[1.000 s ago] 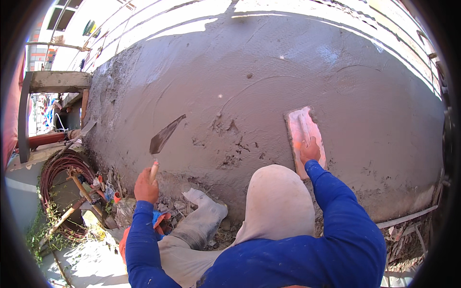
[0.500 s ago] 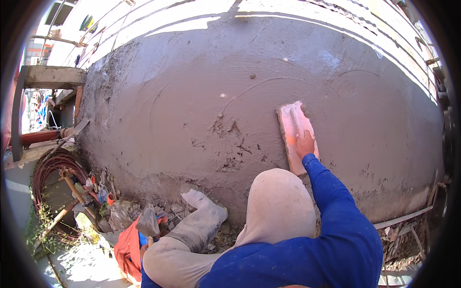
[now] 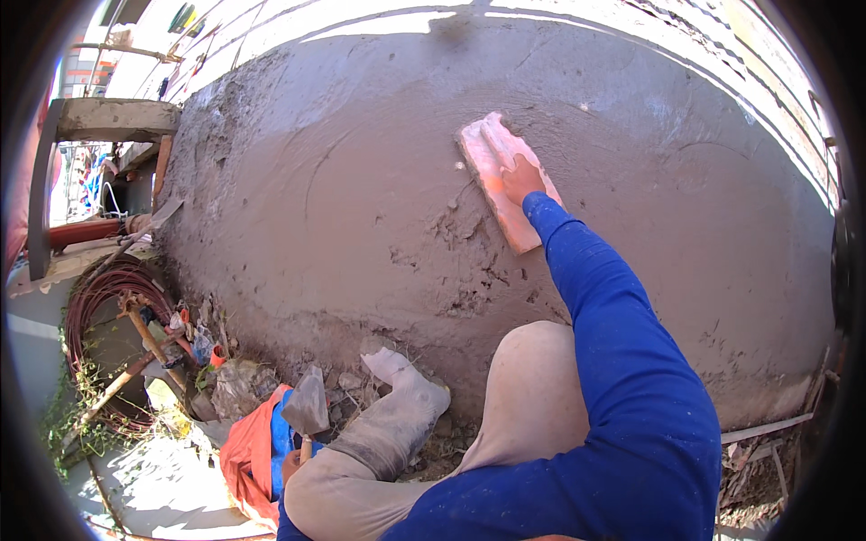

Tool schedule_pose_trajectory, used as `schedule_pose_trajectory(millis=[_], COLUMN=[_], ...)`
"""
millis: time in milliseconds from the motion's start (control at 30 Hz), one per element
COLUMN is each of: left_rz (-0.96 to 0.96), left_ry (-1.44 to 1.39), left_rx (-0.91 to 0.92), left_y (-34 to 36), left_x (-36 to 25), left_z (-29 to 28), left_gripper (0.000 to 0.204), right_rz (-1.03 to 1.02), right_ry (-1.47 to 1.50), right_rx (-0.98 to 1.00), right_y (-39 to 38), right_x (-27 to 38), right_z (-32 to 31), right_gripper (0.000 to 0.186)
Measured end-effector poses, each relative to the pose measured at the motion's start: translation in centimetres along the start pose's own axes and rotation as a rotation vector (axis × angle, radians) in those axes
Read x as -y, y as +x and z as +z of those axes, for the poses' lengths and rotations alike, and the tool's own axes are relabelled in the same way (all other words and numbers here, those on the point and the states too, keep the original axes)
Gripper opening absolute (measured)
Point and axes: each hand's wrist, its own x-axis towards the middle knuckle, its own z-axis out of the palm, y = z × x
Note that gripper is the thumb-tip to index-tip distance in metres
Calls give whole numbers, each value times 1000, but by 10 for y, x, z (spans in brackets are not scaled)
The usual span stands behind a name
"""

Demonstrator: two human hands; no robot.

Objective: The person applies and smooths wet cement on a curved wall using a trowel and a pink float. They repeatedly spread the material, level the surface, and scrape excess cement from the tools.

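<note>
Toward one o'clock from the centre of the view, a rectangular pink float (image 3: 495,187) with an orange blotch lies against a broad wall of wet-looking grey-brown plaster (image 3: 352,198), its long sides slanting from eleven to five o'clock. The right hand (image 3: 520,178), at the end of a long blue sleeve (image 3: 627,352) that comes up from five o'clock, has its fingers bent around the ridge-like handle on the float's back. Just below the float, at the centre, a rough patch of pits and lumps (image 3: 469,266) breaks the smoother plaster.

At seven o'clock a grey, flat-bladed metal trowel (image 3: 308,403) points its blade up toward twelve. The left hand (image 3: 290,464) is at its pale handle; the fingers in sight are curled against it, but the knee hides most of the hand, so how tightly they press cannot be told. Just beside the trowel, on its eight o'clock side, hangs a crumpled orange-red cloth or bag (image 3: 248,455) with blue material (image 3: 282,442) along its edge.

Around six o'clock bend the person's legs in dusty beige trousers (image 3: 532,388), with grey-brown rubble (image 3: 347,383) along the wall's foot. Farther out, a coil of dark red hose or cable (image 3: 101,293) lies near nine o'clock, a rough concrete ledge (image 3: 117,119) juts at ten, and a pale narrow strip (image 3: 767,427) lies at four.
</note>
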Motion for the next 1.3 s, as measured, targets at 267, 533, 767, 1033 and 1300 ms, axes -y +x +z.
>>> schedule_pose_trajectory(millis=[267,533,767,1033,1300], left_rz=[95,100,78,58,55], left_ry=[-145,-140,-107,-193,-166], left_rx=[47,88,80,98,137], left_y=[11,18,9,2,-1], left_x=[23,27,5,21,15], left_z=[14,7,6,11,11], left_gripper=[47,45,46,54,56], right_rz=[-337,-220,-229,-135,-151], right_ry=[-311,-183,-95,-257,-261], right_rx=[303,100,-52,77,87], right_y=[-123,-132,-52,-29,-40], right_x=[-49,-65,38,39,23], right_z=[-11,-33,-18,-3,-3], right_gripper=[34,33,37,36,32])
